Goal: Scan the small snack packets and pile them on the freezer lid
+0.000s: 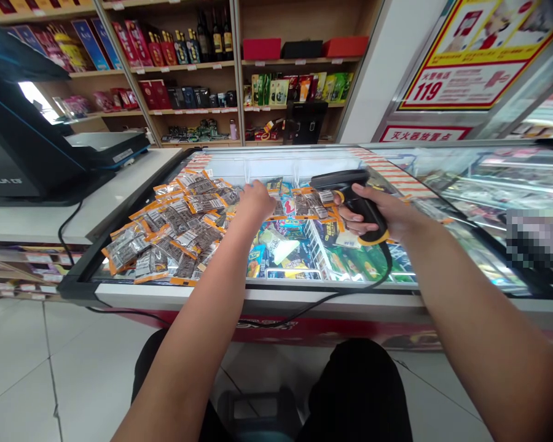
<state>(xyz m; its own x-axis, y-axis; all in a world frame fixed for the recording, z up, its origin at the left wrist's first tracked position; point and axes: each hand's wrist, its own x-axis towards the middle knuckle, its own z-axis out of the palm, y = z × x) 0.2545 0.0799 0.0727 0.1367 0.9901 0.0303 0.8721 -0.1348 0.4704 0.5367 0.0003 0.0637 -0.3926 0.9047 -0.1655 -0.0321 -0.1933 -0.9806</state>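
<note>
My right hand (391, 212) grips a black and yellow handheld barcode scanner (341, 179) by its handle, its head tilted toward the left over the freezer's glass top. Below the scanner lie a few small packets (309, 204) with orange edges and printed labels. Over on the left, my left hand (258, 199) is closed and reaches down at the right edge of a heaped pile of similar clear packets (179, 224). Its fingertips are hidden behind the hand, so what they hold cannot be seen.
The chest freezer (295, 296) holds bagged goods (281, 245) under its glass. The scanner's cable (322, 301) droops along its front edge. A checkout machine (23, 141) stands on the white counter (32, 215) at left. Stocked shelves (188, 64) line the back.
</note>
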